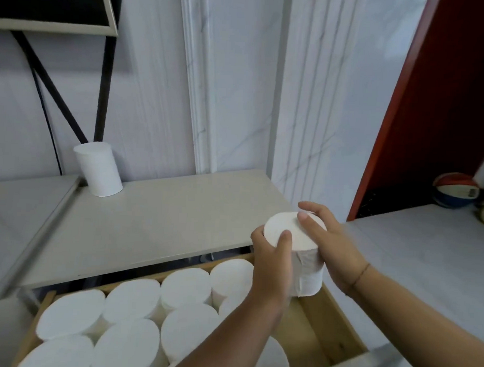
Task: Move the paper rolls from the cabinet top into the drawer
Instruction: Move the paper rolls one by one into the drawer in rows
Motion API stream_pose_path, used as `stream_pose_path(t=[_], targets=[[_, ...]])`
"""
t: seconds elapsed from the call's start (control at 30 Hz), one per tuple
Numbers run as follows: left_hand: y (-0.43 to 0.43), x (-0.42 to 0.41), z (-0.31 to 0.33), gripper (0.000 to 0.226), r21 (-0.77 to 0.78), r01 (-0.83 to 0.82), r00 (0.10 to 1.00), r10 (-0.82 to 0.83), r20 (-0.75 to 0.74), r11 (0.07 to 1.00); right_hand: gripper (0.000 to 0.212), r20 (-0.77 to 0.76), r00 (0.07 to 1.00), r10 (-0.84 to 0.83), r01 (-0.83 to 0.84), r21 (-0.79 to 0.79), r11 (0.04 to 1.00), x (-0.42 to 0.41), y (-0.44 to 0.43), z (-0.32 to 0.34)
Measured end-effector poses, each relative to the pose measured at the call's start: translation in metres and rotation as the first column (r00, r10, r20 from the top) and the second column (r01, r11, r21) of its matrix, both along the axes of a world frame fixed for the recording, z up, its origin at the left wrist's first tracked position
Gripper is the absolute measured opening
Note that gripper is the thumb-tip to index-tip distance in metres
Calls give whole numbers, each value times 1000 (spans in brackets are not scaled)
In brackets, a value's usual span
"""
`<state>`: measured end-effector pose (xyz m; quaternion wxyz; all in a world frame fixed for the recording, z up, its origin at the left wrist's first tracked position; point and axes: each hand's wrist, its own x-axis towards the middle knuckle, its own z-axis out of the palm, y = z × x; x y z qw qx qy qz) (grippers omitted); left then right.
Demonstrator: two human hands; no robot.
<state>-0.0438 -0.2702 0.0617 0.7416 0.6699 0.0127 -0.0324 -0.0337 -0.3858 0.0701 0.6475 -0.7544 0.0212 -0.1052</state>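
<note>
A white paper roll stands upright in the air over the right end of the open wooden drawer. My left hand grips its left side and my right hand grips its right side, thumb on the top face. Several white rolls stand packed upright in the drawer. One more white roll stands upright at the back left of the grey cabinet top, against the wall.
A white marble wall with a moulding rises behind the cabinet. A dark framed panel and black struts hang at the upper left. At the right are a red panel, pale floor and a ball.
</note>
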Motion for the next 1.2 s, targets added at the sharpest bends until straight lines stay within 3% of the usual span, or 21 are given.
stream_pose_path(t=[0.17, 0.37, 0.5, 0.67, 0.83, 0.93, 1.2], targets=[[-14, -15, -25, 39, 123, -93, 995, 88, 45, 988, 18, -74, 996, -58, 65, 100, 993, -5, -9, -23], [-13, -20, -58, 53, 396, -59, 988, -2, 152, 917, 16, -135, 991, 24, -17, 57, 998, -1, -20, -51], [-6, -8, -74, 54, 629, -7, 979, -123, 163, 777, 19, -196, 974, 112, -106, 39, 994, 4, -24, -67], [5, -4, -99, 60, 857, 74, 971, -233, 55, 511, 21, -296, 945, 142, -215, -232, 949, 8, -28, -88], [12, 2, -105, 68, 944, 83, 944, -330, 28, 319, 25, -306, 941, 145, -221, -230, 948, 8, -26, -99], [15, 3, -111, 61, 970, 45, 925, -378, 50, 238, 28, -315, 941, 125, -221, -292, 930, 7, -25, -102], [23, 7, -115, 57, 975, 12, 906, -416, 83, 220, 25, -281, 959, 21, -176, -538, 825, 9, -22, -109]])
